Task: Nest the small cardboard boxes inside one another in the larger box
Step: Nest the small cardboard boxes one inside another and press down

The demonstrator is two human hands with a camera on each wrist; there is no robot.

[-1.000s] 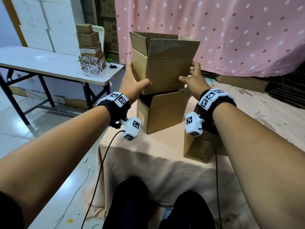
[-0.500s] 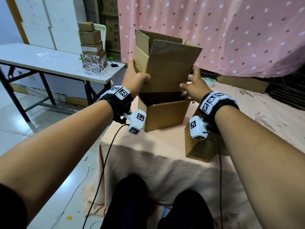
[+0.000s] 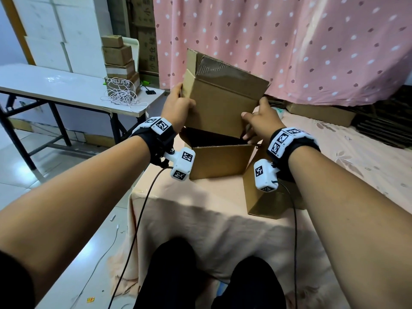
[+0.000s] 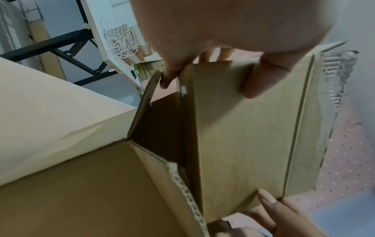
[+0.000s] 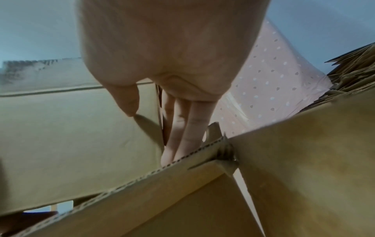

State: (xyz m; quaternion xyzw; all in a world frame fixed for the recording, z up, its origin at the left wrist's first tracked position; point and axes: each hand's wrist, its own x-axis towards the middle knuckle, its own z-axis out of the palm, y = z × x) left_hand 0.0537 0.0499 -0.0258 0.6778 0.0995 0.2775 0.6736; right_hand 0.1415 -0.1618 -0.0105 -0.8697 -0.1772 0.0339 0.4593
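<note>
A small cardboard box with raised top flaps hangs tilted over the larger open box, its bottom edge just inside the opening. My left hand grips its left edge, thumb on the near face. My right hand holds the lower right corner, thumb in front and fingers laid along the side, down by the larger box's rim. The left wrist view shows the small box slanting into the dark opening.
Another cardboard box stands on the peach cloth under my right wrist. To the left is a white table with stacked boxes and a coil of cord. A pink dotted curtain hangs behind.
Both hands have brought the small box down from above the larger box and tilted it, so its bottom now enters the opening.
</note>
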